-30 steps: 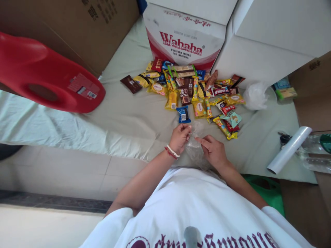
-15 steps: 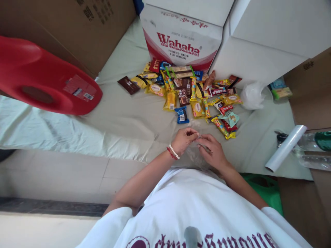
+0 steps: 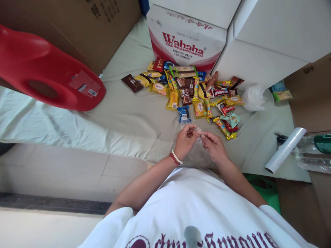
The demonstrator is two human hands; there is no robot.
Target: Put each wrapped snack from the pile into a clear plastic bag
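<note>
Between my hands is a thin clear plastic bag [image 3: 198,153], hard to make out against the pale cloth. My left hand [image 3: 185,139], with a white and red bracelet at the wrist, pinches its edge between thumb and fingers. Close beside it, my right hand [image 3: 214,146] is closed in a pinch on the same bag, the fingertips of both hands almost touching. Just beyond lie a small blue packet [image 3: 183,114] and a heap of wrapped snacks in yellow, brown and red, among them a brown cocoa packet [image 3: 185,97].
A white Wahaha carton [image 3: 184,41] stands behind the snacks. To the left lies a big red jug [image 3: 51,75]. A crumpled white plastic bag [image 3: 254,97], a film roll [image 3: 286,150] and clear bottles [image 3: 314,160] are on the right. The bed-like cloth edge is near my body.
My right fingers have closed into a tighter pinch at the bag's edge, close to my left fingertips. The whole view has shifted slightly; the snacks stay put.
</note>
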